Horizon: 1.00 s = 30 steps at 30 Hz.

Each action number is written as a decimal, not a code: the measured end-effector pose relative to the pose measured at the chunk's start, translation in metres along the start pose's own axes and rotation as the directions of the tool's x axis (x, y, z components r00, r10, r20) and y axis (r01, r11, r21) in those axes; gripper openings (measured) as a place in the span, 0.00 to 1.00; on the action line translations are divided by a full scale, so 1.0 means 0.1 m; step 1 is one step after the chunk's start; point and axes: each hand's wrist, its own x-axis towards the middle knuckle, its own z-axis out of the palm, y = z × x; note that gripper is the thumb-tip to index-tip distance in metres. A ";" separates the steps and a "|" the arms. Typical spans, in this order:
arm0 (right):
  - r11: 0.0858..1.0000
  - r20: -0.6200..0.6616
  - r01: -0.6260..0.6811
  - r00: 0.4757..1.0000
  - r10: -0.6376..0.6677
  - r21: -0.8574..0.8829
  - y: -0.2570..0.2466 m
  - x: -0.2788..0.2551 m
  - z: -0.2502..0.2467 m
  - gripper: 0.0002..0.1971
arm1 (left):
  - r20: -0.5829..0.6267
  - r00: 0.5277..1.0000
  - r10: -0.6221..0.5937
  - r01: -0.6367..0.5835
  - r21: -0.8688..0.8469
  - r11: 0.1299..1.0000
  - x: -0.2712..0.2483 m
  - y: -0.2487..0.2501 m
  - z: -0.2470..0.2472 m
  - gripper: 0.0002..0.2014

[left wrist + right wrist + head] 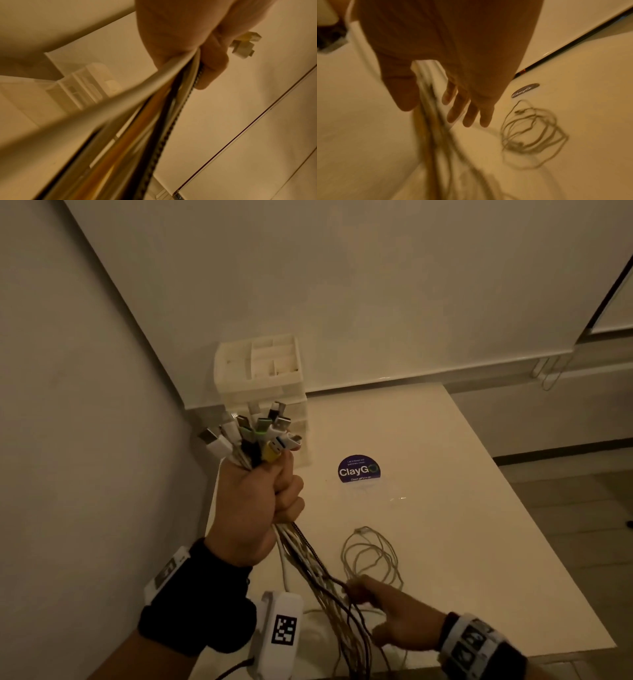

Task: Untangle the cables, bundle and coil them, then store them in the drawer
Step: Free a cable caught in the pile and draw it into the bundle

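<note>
My left hand (pixel 260 508) is raised above the table and grips a thick bundle of cables (pixel 308 559) just below their plugs. Several USB plugs (pixel 253 436) in white, green, yellow and black fan out above the fist. The left wrist view shows the same fist (pixel 180 33) around the cords (pixel 137 115). The bundle hangs down to my right hand (pixel 376 611) near the table's front edge. There the strands (pixel 428 121) run between the thumb and the nearly straight fingers (pixel 471 115) of my right hand (pixel 462 81). A white drawer unit (pixel 260 371) stands in the back left corner.
One thin cable lies loosely coiled (pixel 371 556) on the white table (pixel 445 508), just beyond my right hand. A round purple sticker (pixel 358 469) sits mid-table. Walls close in at the left and back. The table's right edge drops to the floor.
</note>
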 end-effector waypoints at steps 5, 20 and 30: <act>0.952 -0.487 -0.182 0.872 0.040 -0.246 0.23 0.46 -0.82 0.23 | -0.094 0.995 -0.046 0.046 -0.001 0.999 0.01 -0.12 0.03 0.06; 0.810 -0.583 -0.559 0.722 0.372 -0.175 0.50 1.15 -1.01 0.14 | -0.229 0.973 -0.032 0.035 0.007 0.999 0.12 -0.24 -0.01 0.08; 0.796 -0.606 0.449 0.784 -0.134 0.405 -1.17 -0.06 -0.78 0.09 | -0.280 0.936 -0.214 0.219 -0.011 0.976 0.36 -0.49 0.12 0.15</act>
